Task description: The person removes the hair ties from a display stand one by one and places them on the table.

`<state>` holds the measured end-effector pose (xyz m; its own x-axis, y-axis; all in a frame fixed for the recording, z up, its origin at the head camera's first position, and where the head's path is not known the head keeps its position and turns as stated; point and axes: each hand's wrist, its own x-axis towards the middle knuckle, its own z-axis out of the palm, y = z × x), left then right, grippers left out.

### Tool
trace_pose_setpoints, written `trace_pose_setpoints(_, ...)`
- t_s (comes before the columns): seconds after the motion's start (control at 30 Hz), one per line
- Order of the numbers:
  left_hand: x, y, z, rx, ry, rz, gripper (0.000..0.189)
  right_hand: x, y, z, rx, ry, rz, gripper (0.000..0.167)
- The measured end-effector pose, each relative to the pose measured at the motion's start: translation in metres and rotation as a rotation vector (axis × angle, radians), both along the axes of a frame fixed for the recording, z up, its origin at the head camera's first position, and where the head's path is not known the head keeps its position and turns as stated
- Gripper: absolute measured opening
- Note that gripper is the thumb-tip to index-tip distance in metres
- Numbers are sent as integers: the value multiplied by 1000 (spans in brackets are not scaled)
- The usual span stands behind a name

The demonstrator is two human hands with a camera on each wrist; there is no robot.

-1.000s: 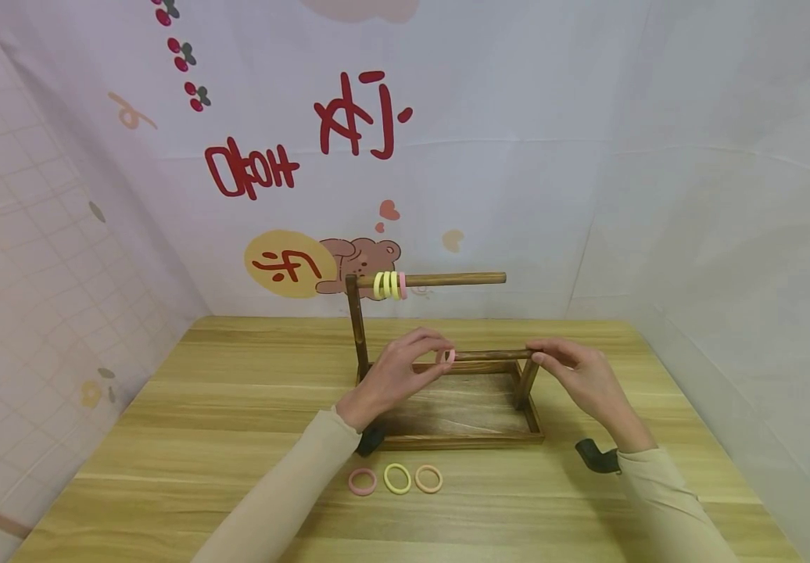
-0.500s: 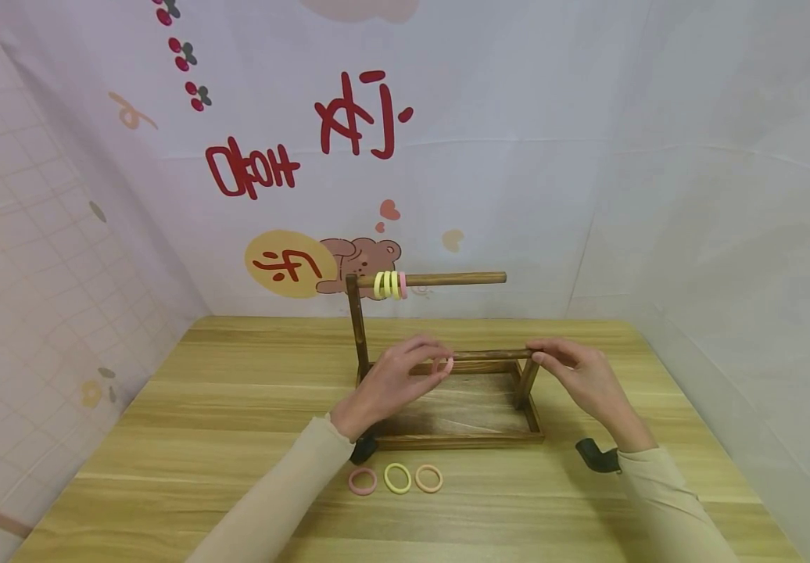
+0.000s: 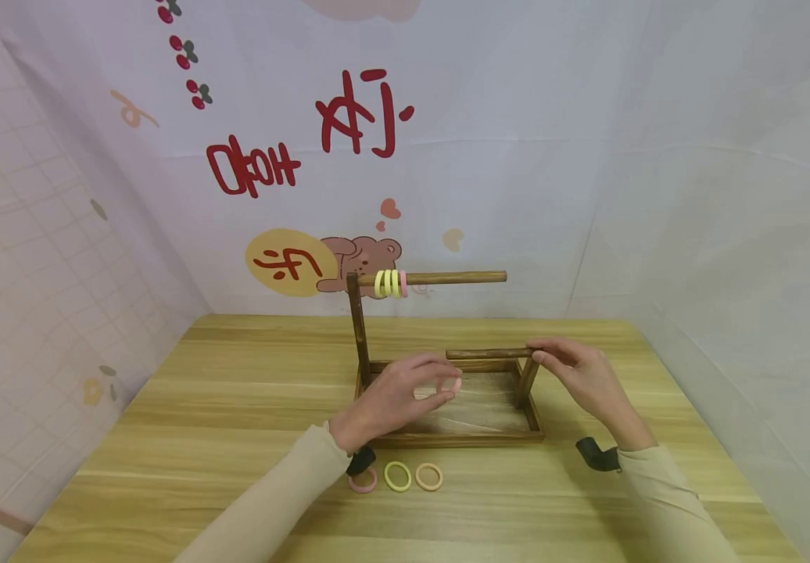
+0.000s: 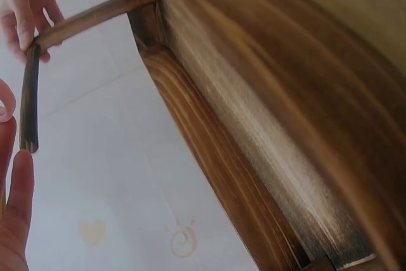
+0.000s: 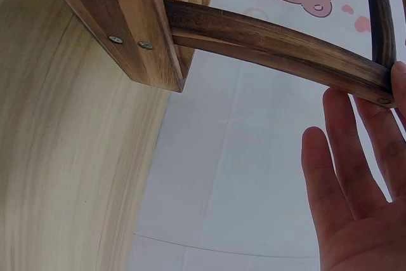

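My left hand (image 3: 399, 392) pinches a pale pink ring (image 3: 457, 385) between thumb and fingertips, over the wooden tray of the stand. The ring is apart from the lower rod (image 3: 485, 354), a little below its free left end. With my right hand (image 3: 577, 377) I hold the corner where that rod meets the short post (image 3: 528, 383); in the right wrist view the thumb and some fingers touch this joint (image 5: 384, 90). On the upper rod (image 3: 457, 277) hang several yellow rings (image 3: 387, 284) and one pink ring (image 3: 403, 284), close to the tall post (image 3: 359, 328).
On the table in front of the tray (image 3: 461, 441) lie a darker pink ring (image 3: 363, 490), a yellow ring (image 3: 398, 476) and an orange ring (image 3: 429, 477). My left wrist's black camera mount (image 3: 360, 460) overhangs the pink one. A printed cloth backdrop (image 3: 517, 180) stands behind.
My left hand has moved down from the lower rod's free end with the pale pink ring, now clear of the rod. The right hand has stayed at the post.
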<state>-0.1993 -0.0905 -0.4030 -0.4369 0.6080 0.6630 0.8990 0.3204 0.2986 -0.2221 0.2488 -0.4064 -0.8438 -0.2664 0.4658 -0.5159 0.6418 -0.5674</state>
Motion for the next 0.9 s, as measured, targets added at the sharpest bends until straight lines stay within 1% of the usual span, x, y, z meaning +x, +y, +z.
trace_pose_setpoints(0.2,8,3,0,-54,-28,-6,29,-1,0,1,8,3,2,22)
trace_pose_setpoints(0.43,11,7,-3,-66,-11,-75,27,-1,-1,1,11,11,5,23)
trace_pose_setpoints(0.57,13,9,-6,-88,-11,-87,28,0,-1,0,8,10,2,22)
trace_pose_setpoints(0.73,17,10,-11,-148,-38,-81,28,0,-1,0,-3,8,2,23)
trace_pose_setpoints(0.8,20,10,-14,-185,-34,-76,27,0,-1,0,-4,9,3,23)
trace_pose_setpoints(0.9,23,11,-17,-235,-35,-87,26,0,-1,0,-5,4,3,23)
